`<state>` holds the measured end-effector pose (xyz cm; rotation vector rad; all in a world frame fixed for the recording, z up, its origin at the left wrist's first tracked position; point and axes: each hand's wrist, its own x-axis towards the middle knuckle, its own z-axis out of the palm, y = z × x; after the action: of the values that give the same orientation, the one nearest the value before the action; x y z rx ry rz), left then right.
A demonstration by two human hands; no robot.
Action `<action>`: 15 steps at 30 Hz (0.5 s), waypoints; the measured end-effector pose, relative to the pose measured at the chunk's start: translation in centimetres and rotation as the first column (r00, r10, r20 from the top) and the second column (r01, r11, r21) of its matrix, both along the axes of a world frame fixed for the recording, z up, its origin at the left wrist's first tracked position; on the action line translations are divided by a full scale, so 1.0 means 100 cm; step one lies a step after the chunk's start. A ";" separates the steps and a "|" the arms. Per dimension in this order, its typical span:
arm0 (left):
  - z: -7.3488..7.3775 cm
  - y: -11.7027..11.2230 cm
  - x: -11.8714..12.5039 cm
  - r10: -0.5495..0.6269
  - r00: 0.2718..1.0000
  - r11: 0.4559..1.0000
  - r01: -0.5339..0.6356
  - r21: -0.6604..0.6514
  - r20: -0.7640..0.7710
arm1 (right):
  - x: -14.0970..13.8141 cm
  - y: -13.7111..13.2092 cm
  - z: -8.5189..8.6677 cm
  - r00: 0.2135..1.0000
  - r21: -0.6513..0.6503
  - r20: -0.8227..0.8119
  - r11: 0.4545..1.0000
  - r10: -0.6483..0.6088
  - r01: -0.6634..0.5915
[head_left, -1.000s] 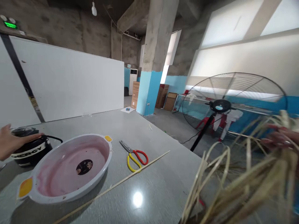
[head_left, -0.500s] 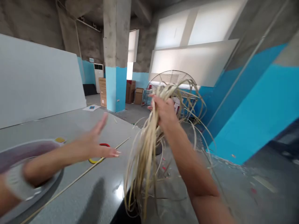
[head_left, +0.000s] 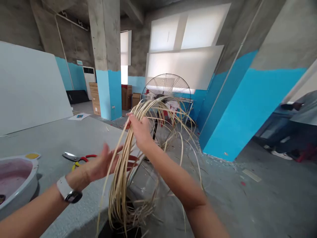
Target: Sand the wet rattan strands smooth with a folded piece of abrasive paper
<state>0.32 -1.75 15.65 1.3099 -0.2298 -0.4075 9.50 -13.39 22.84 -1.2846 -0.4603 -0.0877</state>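
My right hand (head_left: 142, 134) is closed around the upper part of a bundle of thin pale cane strips (head_left: 122, 175). The strips arch over to the right and hang in long loops toward the floor. Against the left side of the hanging strands is my left hand (head_left: 100, 165), thumb raised and fingers stretched out behind them. That hand is open, and parts of its fingers are hidden by the strips. A watch (head_left: 70, 193) with a white strap sits on the left wrist.
Shears (head_left: 78, 158) with red and yellow on their handles lie on the grey table (head_left: 66, 135). A white basin (head_left: 28, 185) stands at the left. A large wire fan (head_left: 166, 81), a blue pillar (head_left: 115, 94) and a seated person's legs (head_left: 279, 132) are beyond.
My left hand has moved right, from above the table to the strips. The view has turned right, and the bundle now appears further left, still in my right hand.
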 end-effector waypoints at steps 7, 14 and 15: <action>-0.033 -0.012 -0.047 0.322 0.946 0.924 -0.312 0.222 -0.013 | -0.037 -0.022 -0.036 0.864 -0.263 -0.317 0.840 0.391 -0.476; -0.048 0.038 -0.106 0.357 0.930 0.873 -0.301 0.383 -0.082 | 0.023 -0.229 0.008 0.983 -0.255 0.113 0.952 -0.146 0.171; -0.052 0.044 -0.114 0.353 0.932 0.866 -0.292 0.406 -0.083 | 0.031 -0.243 0.003 0.903 -0.218 0.133 0.877 -0.408 0.428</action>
<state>-11.13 2.64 10.46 1.6650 0.2165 -0.2705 12.61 -37.71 23.13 -1.6137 -0.2596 -0.4641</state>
